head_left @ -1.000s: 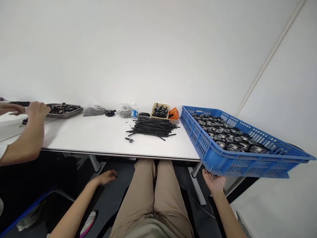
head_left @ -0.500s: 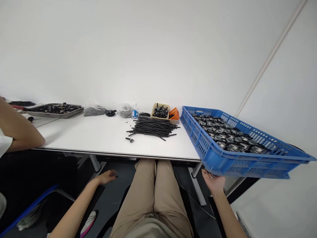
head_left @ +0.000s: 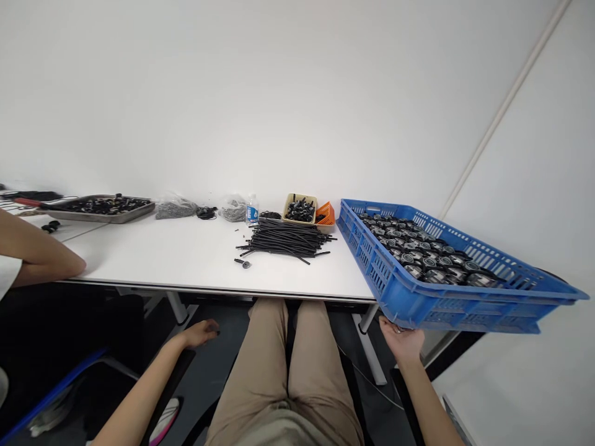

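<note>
My right hand (head_left: 403, 341) is under the near corner of a blue plastic crate (head_left: 446, 300) that overhangs the right end of the white table (head_left: 186, 260); its fingers press up against the crate's bottom. The crate holds several black round parts (head_left: 418, 251). My left hand (head_left: 201, 332) rests below the table edge on a black chair armrest, fingers loosely curled with nothing visible in them. A pile of black tubes (head_left: 286, 240) lies on the table in front of me.
A beige bin (head_left: 301, 209) and an orange bin (head_left: 326, 214) stand behind the tubes, beside a small bottle (head_left: 252, 209) and bags of small parts (head_left: 175, 207). A metal tray (head_left: 100, 207) sits far left. Another person's arm (head_left: 39, 254) rests on the table's left edge.
The other person's hand left the metal tray and drew back; now only their forearm lies on the table edge. My hands and the crate have barely moved.
</note>
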Demonstrator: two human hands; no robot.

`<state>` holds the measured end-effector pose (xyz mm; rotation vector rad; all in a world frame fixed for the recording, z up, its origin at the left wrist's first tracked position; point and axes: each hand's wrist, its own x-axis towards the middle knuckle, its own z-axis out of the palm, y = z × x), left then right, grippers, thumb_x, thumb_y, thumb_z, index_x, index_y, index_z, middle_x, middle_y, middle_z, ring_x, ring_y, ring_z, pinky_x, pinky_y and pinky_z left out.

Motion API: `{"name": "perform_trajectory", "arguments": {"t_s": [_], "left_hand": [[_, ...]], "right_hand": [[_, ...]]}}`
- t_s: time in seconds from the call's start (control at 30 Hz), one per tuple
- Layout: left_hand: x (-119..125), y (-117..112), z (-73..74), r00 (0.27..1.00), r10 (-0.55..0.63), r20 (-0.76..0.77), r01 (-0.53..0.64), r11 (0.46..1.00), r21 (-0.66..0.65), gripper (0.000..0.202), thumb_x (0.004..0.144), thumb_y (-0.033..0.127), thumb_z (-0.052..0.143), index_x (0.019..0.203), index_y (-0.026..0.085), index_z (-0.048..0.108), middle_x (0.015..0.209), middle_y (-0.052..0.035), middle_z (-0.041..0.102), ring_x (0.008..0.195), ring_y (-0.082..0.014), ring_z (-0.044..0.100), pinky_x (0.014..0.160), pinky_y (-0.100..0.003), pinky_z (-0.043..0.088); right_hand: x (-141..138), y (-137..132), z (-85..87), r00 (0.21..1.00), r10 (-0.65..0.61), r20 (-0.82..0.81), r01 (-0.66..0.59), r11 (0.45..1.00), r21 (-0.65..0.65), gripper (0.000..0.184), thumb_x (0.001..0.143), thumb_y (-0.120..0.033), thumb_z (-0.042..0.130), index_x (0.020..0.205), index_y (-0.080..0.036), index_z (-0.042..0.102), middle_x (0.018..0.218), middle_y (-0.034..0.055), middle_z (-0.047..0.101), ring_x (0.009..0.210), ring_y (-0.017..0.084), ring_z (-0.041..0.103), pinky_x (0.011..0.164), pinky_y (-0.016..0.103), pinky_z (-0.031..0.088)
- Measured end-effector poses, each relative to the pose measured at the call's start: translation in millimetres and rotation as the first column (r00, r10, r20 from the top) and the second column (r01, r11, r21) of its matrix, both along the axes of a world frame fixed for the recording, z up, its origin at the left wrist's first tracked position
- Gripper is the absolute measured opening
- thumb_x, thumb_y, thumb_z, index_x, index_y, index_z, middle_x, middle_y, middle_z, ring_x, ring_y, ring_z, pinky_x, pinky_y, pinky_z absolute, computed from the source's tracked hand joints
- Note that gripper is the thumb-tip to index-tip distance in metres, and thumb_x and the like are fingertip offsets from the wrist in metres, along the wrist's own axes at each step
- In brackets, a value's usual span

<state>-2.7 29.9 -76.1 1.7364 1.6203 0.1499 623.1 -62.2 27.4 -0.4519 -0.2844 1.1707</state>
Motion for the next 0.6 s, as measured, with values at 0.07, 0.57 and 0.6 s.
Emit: {"name": "perform_trajectory", "arguments": {"t_s": [0.07, 0.57, 0.6], "left_hand": [[0.2, -0.1, 0.1, 1.000, -0.002, 0.003, 0.002, 1.000, -0.001, 0.059, 0.067, 0.048, 0.053, 0.115, 0.014, 0.059, 0.090, -0.0072, 0.069, 0.078, -0.0233, 0.068, 0.072, -0.031, 0.052], [3.6, -1.9, 0.8, 0.999, 0.008, -0.032, -0.007, 1.000, 0.028, 0.054, 0.069, 0.046, 0.051, 0.112, 0.015, 0.061, 0.088, -0.0060, 0.070, 0.077, -0.0232, 0.068, 0.070, -0.031, 0.053], [4.0, -2.2, 0.6, 0.999, 0.013, -0.044, -0.011, 0.999, 0.040, 0.054, 0.069, 0.046, 0.051, 0.112, 0.015, 0.061, 0.087, -0.0059, 0.070, 0.077, -0.0232, 0.068, 0.070, -0.031, 0.053]], "right_hand": [[0.3, -0.4, 1.2, 1.000, -0.001, -0.011, 0.001, 1.000, -0.008, 0.025, 0.077, -0.027, 0.054, 0.065, -0.022, 0.032, 0.054, -0.0070, 0.042, 0.044, 0.012, 0.042, 0.047, 0.028, 0.044], [-3.5, -1.0, 5.2, 0.997, 0.004, -0.081, -0.008, 0.998, -0.057, 0.023, 0.077, -0.020, 0.049, 0.066, -0.022, 0.029, 0.054, -0.0061, 0.042, 0.042, 0.011, 0.036, 0.046, 0.027, 0.041], [-3.2, -0.8, 4.6, 0.997, 0.009, -0.075, -0.013, 0.999, -0.049, 0.024, 0.078, -0.020, 0.049, 0.066, -0.022, 0.029, 0.054, -0.0062, 0.042, 0.042, 0.010, 0.036, 0.046, 0.027, 0.042]]}}
